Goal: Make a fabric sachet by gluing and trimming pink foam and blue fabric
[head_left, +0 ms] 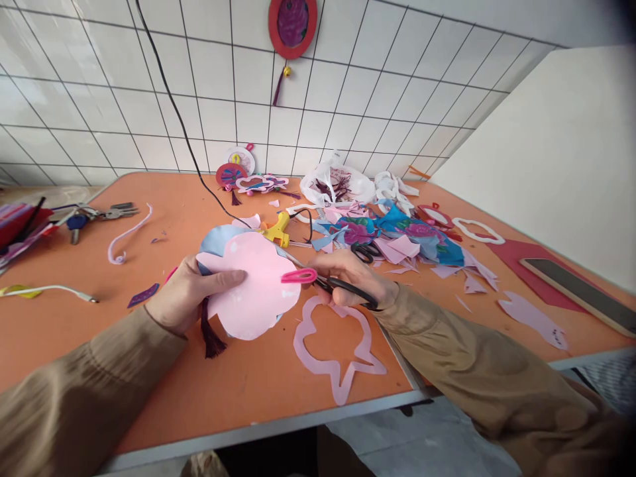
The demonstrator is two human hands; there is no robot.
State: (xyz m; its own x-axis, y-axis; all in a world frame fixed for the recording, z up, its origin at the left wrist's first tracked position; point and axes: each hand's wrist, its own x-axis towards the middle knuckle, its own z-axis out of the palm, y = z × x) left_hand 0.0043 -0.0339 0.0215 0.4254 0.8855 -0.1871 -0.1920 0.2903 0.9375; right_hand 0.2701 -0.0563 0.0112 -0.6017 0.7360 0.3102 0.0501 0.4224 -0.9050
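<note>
My left hand (186, 293) grips the left edge of a pink cloud-shaped paper piece (251, 285), thumb on top; a dark maroon tassel (211, 334) hangs from under it. My right hand (348, 275) is closed round black-handled scissors (348, 291) and pinches a small bright pink loop (299, 276) at the paper's right edge. A pale pink cut-out frame (334, 346) lies on the orange table (248, 391) just below my right hand. A blue paper (213, 240) lies partly hidden under the pink piece.
A yellow glue gun (278, 230) with a black cable lies behind the pink piece. Coloured paper scraps (397, 235) and a second pair of scissors (366, 252) pile up at right. Keys (97, 213) lie at left, a red sheet (531, 262) and dark ruler (579, 291) at far right.
</note>
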